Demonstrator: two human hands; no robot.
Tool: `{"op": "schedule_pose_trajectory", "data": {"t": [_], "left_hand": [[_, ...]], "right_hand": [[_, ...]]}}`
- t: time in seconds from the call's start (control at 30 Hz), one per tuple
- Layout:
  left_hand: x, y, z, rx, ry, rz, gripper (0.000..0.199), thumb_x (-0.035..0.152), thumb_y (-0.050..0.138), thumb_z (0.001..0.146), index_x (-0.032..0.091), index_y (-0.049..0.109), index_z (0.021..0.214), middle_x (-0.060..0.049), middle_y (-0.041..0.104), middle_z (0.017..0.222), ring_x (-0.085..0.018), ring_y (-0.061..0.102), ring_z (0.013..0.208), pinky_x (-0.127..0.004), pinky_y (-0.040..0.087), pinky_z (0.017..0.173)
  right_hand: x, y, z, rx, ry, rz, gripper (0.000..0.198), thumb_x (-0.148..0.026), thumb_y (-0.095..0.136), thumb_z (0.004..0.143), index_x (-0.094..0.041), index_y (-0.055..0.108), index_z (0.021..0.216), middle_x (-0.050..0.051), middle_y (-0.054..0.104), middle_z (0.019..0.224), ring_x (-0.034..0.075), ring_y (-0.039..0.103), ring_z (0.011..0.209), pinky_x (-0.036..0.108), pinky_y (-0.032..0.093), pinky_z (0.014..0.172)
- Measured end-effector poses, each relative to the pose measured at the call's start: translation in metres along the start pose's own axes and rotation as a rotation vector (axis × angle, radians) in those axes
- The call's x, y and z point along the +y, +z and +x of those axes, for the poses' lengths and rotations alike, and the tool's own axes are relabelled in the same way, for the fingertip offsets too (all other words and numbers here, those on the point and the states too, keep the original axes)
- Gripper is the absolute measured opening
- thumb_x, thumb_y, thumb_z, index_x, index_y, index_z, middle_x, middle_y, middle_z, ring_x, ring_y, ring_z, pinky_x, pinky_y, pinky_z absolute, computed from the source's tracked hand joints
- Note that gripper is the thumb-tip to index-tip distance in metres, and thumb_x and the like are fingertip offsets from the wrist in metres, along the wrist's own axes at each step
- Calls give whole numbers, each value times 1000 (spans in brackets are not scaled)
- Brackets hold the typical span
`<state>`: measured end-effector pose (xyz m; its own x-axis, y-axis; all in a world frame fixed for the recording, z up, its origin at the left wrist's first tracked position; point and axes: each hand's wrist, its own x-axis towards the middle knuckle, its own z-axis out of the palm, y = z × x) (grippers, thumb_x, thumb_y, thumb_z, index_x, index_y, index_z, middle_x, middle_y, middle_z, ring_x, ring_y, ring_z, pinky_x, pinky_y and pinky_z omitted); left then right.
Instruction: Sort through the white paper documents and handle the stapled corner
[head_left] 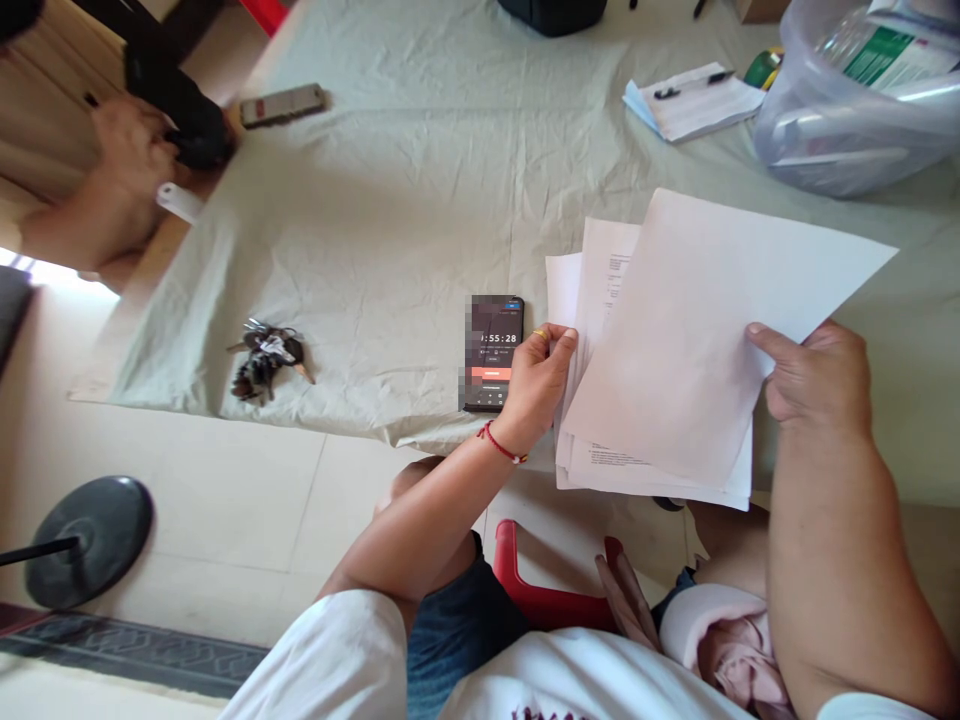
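Observation:
My right hand grips the right side of a white sheet of paper, thumb on top and fingers underneath. That sheet is blank on the side I see and lies tilted over a loose stack of printed papers. At the stack's left edge, my left hand pinches the papers between thumb and fingers. Just left of that hand, a phone lies face up on the cloth, its screen showing large timer digits and an orange bar. The stack reaches over the table's near edge.
A cloth-covered table holds keys, a grey oblong object, a notepad with a pen, and a translucent plastic tub. Another person's hands are at the upper left. A red chair stands below.

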<state>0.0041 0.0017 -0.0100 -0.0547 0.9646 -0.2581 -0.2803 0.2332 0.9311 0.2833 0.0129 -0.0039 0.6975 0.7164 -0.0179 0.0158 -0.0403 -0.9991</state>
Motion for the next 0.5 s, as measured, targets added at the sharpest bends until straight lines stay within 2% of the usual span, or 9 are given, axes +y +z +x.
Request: {"op": "schedule_pose_trajectory", "data": {"t": [0.17,0.33,0.5], "left_hand": [[-3,-2,1,-12,-9,76,10,22,69,99,21,70,90,2,62,86,-13,52,80,-27,44,82],[-2,0,0,29,2,159,12,20,64,103,21,67,91,1,65,89,-13,56,83,-27,46,86],[1,2,-1,63,5,166,16,18,61,106,21,63,90,1,62,87,-13,53,80,-27,45,79]], "right_hand": [[-5,1,-1,51,-11,-13,48,-23,89,38,-16,87,86,7,85,98,21,78,87,41,70,90],[-1,0,-1,30,-15,-17,49,-24,90,39,-15,87,88,8,85,99,21,78,90,43,70,95],[1,-2,4,58,-53,0,47,-23,87,40,-17,88,86,7,85,98,23,78,90,50,68,99]]}}
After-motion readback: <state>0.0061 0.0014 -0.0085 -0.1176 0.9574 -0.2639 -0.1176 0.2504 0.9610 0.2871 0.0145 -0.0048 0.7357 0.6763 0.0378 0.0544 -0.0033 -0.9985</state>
